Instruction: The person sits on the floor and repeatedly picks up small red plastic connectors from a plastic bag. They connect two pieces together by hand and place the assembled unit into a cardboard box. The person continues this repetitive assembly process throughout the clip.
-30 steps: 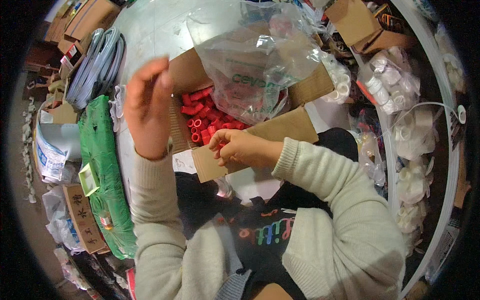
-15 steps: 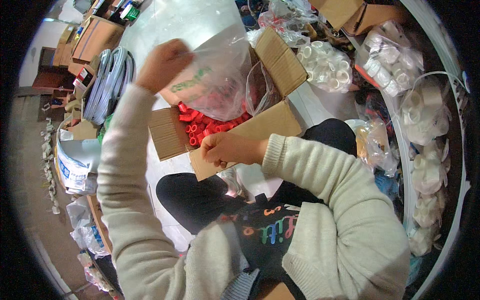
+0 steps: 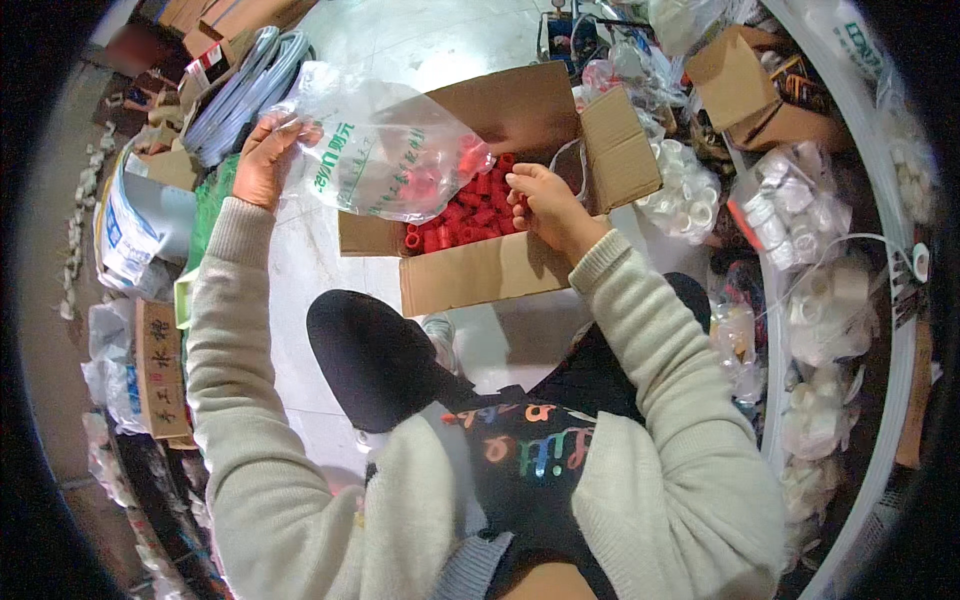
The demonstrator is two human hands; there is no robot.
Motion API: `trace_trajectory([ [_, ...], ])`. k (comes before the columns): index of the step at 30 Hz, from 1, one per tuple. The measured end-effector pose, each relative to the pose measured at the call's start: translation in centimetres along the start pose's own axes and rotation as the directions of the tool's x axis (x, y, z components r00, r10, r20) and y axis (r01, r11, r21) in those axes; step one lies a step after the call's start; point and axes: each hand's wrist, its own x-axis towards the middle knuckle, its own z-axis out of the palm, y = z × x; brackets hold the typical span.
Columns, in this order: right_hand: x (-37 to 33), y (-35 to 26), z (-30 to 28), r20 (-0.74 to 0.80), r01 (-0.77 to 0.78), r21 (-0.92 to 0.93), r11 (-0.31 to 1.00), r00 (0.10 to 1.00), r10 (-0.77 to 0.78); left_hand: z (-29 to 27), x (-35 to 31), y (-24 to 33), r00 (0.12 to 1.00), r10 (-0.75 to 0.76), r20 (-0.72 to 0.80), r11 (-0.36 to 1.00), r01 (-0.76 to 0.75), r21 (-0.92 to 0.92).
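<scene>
My left hand is closed on the edge of a clear plastic bag with green print, held up at the left of the cardboard box. The bag spreads over the box's left part. Red shows through its right end; I cannot tell whether pieces are inside or behind it. Short red pipe fittings lie heaped in the open box. Above the box's right side, my right hand has its fingers curled together close to the fittings. What it holds, if anything, is hidden.
Bags of white fittings line the right side, beside another open carton. Coiled grey hose lies at the far left. A brown carton stands by my left arm. My bent knees flank the near side.
The view has shifted. My left hand has drawn the bag leftward and spread it out. My right hand has gone from the box's near flap to above its right side.
</scene>
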Motion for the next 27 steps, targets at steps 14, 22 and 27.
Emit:
trace_trajectory([
  [14,5.3,2.5,3.7,0.004,-0.172,0.287,0.942,0.984,0.179,-5.2,-3.5,-5.4,0.995,-0.003,-0.099,0.929,-0.033,-0.368],
  [22,3.8,-6.6,2.4,0.350,0.483,-0.874,-0.048,0.559,-0.752,-7.0,-5.4,-6.4,0.943,0.028,-0.331,0.999,-0.039,-0.025],
  [27,0.0,-14.1,6.7,0.374,0.366,-0.911,-0.192,0.531,-0.761,-6.4,-6.2,-7.7,0.955,0.102,-0.279,0.993,-0.117,-0.036],
])
